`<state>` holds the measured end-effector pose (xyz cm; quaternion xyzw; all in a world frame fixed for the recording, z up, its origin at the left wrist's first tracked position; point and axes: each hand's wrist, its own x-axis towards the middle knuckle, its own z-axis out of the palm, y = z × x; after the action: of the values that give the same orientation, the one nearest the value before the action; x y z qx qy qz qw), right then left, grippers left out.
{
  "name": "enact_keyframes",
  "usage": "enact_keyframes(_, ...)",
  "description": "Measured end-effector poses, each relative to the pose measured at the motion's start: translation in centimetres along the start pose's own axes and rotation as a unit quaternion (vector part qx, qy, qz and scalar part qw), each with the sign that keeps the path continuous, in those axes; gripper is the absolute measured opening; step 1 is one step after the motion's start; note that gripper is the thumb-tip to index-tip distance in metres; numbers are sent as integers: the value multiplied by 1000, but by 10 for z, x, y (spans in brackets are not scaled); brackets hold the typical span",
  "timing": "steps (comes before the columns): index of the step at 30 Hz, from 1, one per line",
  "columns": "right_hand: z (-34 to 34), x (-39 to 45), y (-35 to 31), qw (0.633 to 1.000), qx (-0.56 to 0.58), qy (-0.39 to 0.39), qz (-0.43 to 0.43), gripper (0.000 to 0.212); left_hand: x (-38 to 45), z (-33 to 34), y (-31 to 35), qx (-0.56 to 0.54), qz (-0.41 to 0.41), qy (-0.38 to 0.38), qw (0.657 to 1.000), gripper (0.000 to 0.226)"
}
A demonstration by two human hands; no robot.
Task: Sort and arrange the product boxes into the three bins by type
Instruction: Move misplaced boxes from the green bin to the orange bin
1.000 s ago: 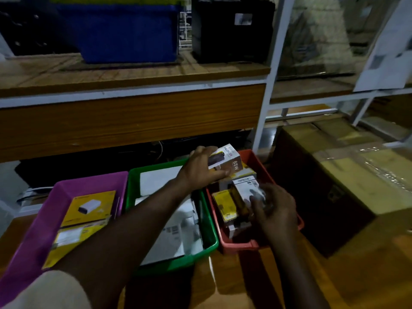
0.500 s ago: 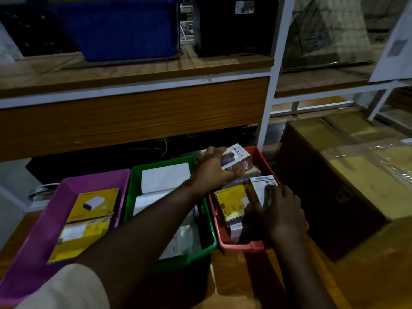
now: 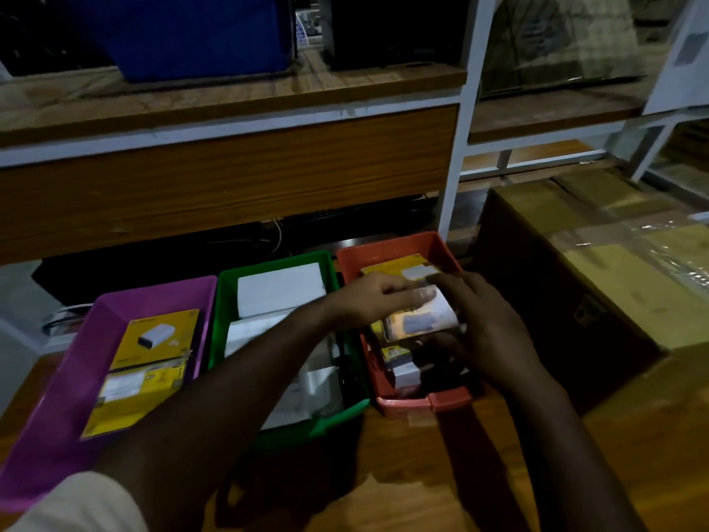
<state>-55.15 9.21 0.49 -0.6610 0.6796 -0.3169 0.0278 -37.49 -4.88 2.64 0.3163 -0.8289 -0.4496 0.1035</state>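
Three bins (image 3: 215, 301) side by side; carton (image 3: 598, 270) right; shelf (image 3: 230, 101) behind

The box (image 3: 416, 320) between both hands is motion-blurred, so its print is unreadable. The right hand (image 3: 487, 332) covers whatever sits under it in the red bin (image 3: 422, 403). The left forearm hides part of the green bin (image 3: 307, 428), and the purple bin (image 3: 46, 435) runs off the left edge.

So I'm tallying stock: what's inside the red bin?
The red bin holds several small yellow and white product boxes, one yellow box at the back. Both hands cover the middle, so no count is possible.
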Motion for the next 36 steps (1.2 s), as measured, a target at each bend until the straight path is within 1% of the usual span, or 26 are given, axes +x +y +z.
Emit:
enact_keyframes(2,-9,-11,2,1000,6,-1,-14,77,-4,-4,-5,-38,-52,9,998,71)
enact_keyframes(3,-13,-14,4,1000,14,-21,-3,78,-5,-3,-8,-40,-55,26,997,70)
enact_keyframes(4,-17,-16,6,998,24,-57,11,80,-5,-1,-12,-23,-45,43,998,60)
enact_keyframes(6,-23,-16,9,984,48,-167,46,85,-7,6,-20,89,-16,50,995,34)
enact_keyframes(7,-26,-16,9,972,62,-217,64,85,-6,10,-21,151,-11,42,988,27)
enact_keyframes(8,-30,-16,7,961,79,-252,81,85,-4,14,-24,194,-17,36,980,24)
enact_keyframes(9,-34,-15,5,954,87,-273,93,84,-1,17,-26,211,-31,34,976,23)
enact_keyframes(10,-38,-14,2,950,80,-283,99,83,0,18,-26,226,-40,36,973,28)
enact_keyframes(12,-42,-12,-8,949,44,-292,109,80,2,20,-26,262,-48,36,963,48)
enact_keyframes(13,-42,-10,-13,949,31,-294,114,79,3,21,-27,290,-52,28,955,55)
enact_keyframes(14,-39,-9,-19,949,16,-294,112,80,5,24,-28,325,-55,20,944,57)
enact_keyframes(16,-33,-8,-27,952,-22,-291,90,81,6,30,-29,372,-57,10,926,50)
enact_keyframes(18,-29,-9,-30,955,-41,-284,73,79,8,35,-26,383,-53,3,922,39)
enact_keyframes(23,-36,-11,-27,959,-7,-271,90,78,9,39,-11,434,-70,-15,898,24)
enact_keyframes(27,-43,-14,-20,952,56,-283,103,78,9,45,-13,444,-63,-26,893,20)
enact_keyframes(31,-43,-16,-18,952,73,-281,101,78,12,45,-16,432,-70,-38,899,24)
enact_keyframes(33,-43,-18,-16,950,86,-284,102,77,15,42,-13,406,-96,-46,908,33)
enact_keyframes(36,-44,-19,-11,950,88,-280,101,75,20,33,-5,377,-132,-40,916,67)
